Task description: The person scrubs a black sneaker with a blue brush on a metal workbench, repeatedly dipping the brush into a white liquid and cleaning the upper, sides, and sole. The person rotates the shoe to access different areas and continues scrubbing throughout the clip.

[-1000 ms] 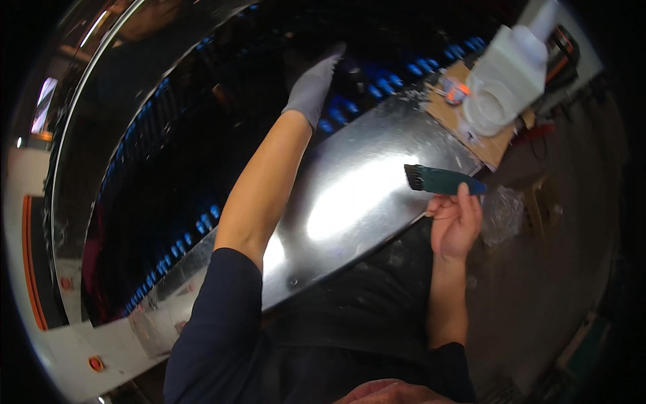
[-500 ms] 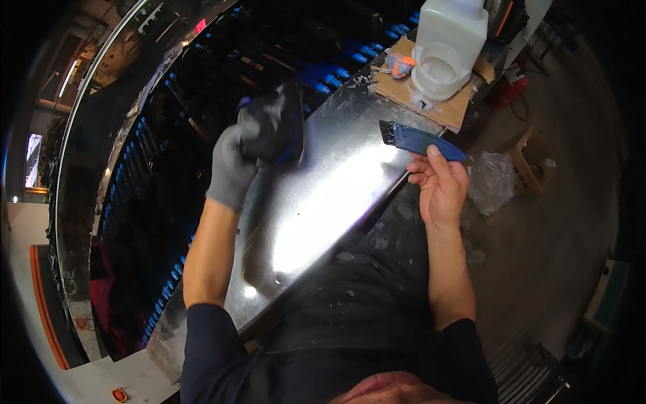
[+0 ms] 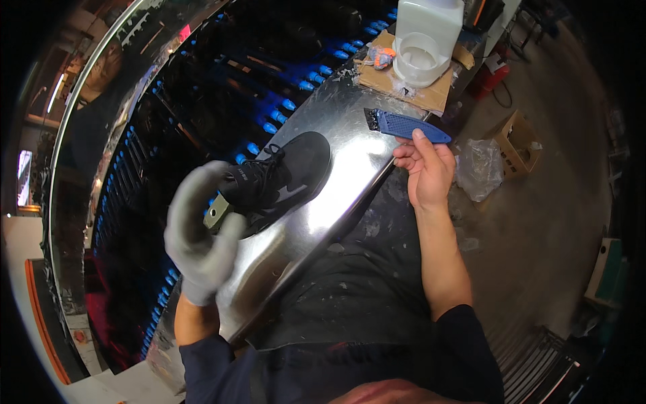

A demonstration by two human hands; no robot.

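A black lace-up shoe lies on the shiny metal ledge, toe pointing away to the upper right. A greenish block with a hole sticks out at its heel end. Around that end, my left hand, in a grey glove and smeared by motion, curves with thumb and fingers apart, seemingly not gripping the shoe. My right hand, bare, pinches the blue handle of a flat brush. Dark bristles point left, above the ledge's right edge.
Behind the ledge runs a dark conveyor with rows of blue-tipped pegs. A white plastic bottle with a cut-open cup front stands on cardboard, beside an orange-and-grey lump. On the floor are a cardboard box and clear plastic.
My left hand has let go of the shoe and drawn back to the lower left. The shoe, blurred before, now rests on the ledge. My right hand keeps hold of the brush.
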